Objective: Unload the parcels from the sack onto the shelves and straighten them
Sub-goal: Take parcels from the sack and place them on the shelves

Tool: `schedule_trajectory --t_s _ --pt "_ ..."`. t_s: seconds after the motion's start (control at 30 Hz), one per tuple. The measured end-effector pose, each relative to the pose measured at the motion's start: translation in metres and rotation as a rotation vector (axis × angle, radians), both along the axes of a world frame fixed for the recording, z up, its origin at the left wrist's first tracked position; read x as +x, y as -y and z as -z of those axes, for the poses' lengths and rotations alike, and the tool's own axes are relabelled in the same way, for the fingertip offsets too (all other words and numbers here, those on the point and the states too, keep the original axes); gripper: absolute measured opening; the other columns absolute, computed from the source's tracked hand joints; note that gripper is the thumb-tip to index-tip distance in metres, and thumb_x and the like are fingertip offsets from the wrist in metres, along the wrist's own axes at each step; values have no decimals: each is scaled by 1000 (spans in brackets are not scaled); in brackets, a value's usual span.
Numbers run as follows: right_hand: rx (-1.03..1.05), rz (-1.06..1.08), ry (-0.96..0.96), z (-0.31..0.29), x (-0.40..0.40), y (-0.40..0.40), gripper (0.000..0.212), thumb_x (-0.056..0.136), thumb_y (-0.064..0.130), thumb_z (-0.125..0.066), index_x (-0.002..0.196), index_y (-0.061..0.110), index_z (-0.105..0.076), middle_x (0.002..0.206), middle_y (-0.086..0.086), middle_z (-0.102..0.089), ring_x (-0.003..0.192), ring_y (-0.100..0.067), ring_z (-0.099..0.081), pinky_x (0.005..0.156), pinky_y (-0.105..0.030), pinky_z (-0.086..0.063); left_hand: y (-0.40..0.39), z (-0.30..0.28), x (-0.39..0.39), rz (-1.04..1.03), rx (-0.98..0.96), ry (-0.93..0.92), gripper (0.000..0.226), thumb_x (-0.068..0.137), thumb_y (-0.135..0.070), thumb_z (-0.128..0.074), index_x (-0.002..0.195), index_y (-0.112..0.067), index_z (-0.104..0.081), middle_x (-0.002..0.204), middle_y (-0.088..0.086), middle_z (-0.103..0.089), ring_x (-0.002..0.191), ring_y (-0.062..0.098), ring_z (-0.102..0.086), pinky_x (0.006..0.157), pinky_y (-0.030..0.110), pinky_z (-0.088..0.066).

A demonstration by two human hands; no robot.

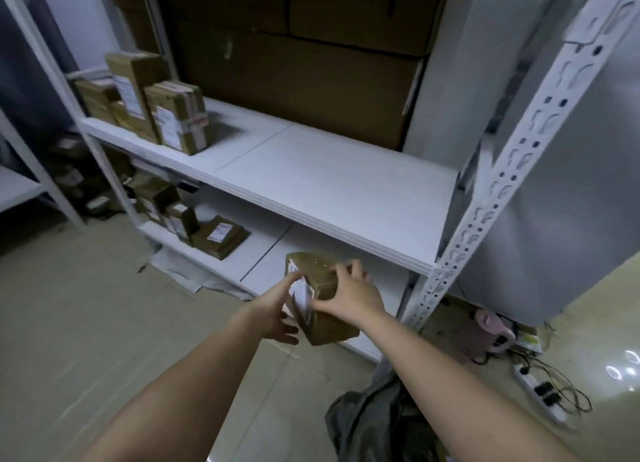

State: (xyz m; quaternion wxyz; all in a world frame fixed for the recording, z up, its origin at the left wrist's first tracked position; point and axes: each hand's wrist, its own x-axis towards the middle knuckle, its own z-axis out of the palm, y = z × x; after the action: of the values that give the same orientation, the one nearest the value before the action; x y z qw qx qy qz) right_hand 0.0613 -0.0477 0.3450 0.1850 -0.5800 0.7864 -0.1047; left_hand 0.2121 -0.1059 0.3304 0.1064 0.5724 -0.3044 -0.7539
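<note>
Brown parcel (pixel 320 300) held at the lower shelf (pixel 273 253) edge. Right hand (pixel 349 293) curls over its top, left hand (pixel 277 309) spread flat on the label side. Parcel's far end hidden; label unreadable. Sack (pixel 377 416) cut off below.

a storeroom seen from above. a white metal rack (pixel 540 139) with perforated corner posts fills the middle, its white boards (pixel 332 184) stacked one above another. large brown cardboard sheets (pixel 301 77) stand against the back of the rack. a second white rack (pixel 24 184) stands at the left edge. the wall (pixel 571 219) on the right is pale grey and plain. the floor (pixel 86 323) is glossy beige tile, with bright reflections of lamps at lower right. a white power strip (pixel 540 392) with dark cables lies on the floor beside a pink object (pixel 488 333).
</note>
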Motion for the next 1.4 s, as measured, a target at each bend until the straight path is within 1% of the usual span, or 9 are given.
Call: schedule_trajectory --t_s 0.17,0.37,0.5,0.6,0.67,0.8,0.93,1.13,1.4 --pt "-257 -354 -450 -8 89 59 90 66 69 -60 135 15 -38 139 -7 -33 115 -30 -41 92 -40 -40 58 -1 76 158 -124 -213 28 80 -37 -58 107 -33 -55 135 0 -47 129 30 -38 107 62 -23" --pt "-361 -484 -538 -14 157 119 100 70 75 -55 145 16 -25 148 -6 -26 116 -28 -39 94 -40 -36 116 -1 144 -51 32 -369 45 83 -48 -58 99 -10 -74 105 15 -70 100 28 -61 76 38 -53" --pt "-440 -390 -9 -22 189 153 83 80 68 -51 146 25 -26 143 4 -34 125 -14 -40 104 -31 -33 151 7 181 -147 -41 -426 47 87 -56 -46 109 -21 -69 102 14 -73 100 29 -64 73 41 -56" --pt "-428 -157 547 -20 206 183 28 100 33 -40 128 35 -42 118 14 -61 109 -1 -55 90 -21 -43 171 8 198 -154 -32 -373 50 86 -58 -46 104 -17 -70 93 16 -73 88 30 -66 74 36 -55" --pt "-362 -23 799 -17 211 205 33 100 7 -37 110 34 -52 104 11 -69 100 -2 -62 87 -20 -47 184 9 204 -150 -16 -313 52 88 -57 -44 103 -14 -68 85 15 -74 81 29 -67 66 33 -56" --pt "-220 -93 805 -3 212 248 42 90 -12 -49 113 22 -59 113 -1 -65 108 -15 -62 90 -20 -51 216 16 216 -125 30 -248 64 82 -66 -48 101 -8 -70 90 17 -72 89 32 -65 68 33 -55" --pt "-25 -48 769 18 209 295 75 81 28 -76 142 28 -34 143 0 -39 129 -16 -43 94 -26 -45 257 25 229 -117 81 -154 75 61 -78 -62 79 -6 -77 83 16 -72 74 29 -71 63 31 -56" --pt "207 191 758 42 202 350 127 62 57 -82 152 31 3 153 -3 -13 137 -27 -31 109 -44 -38 317 40 229 -112 125 75 97 40 -79 -74 106 -9 -65 96 14 -72 99 29 -64 74 35 -54" --pt "363 530 1156 61 202 410 85 79 59 -66 144 19 -29 122 -11 -56 103 -28 -59 84 -40 -53 387 50 220 -216 203 -5 70 64 -67 -67 96 -5 -60 64 20 -69 54 33 -69 48 38 -54"
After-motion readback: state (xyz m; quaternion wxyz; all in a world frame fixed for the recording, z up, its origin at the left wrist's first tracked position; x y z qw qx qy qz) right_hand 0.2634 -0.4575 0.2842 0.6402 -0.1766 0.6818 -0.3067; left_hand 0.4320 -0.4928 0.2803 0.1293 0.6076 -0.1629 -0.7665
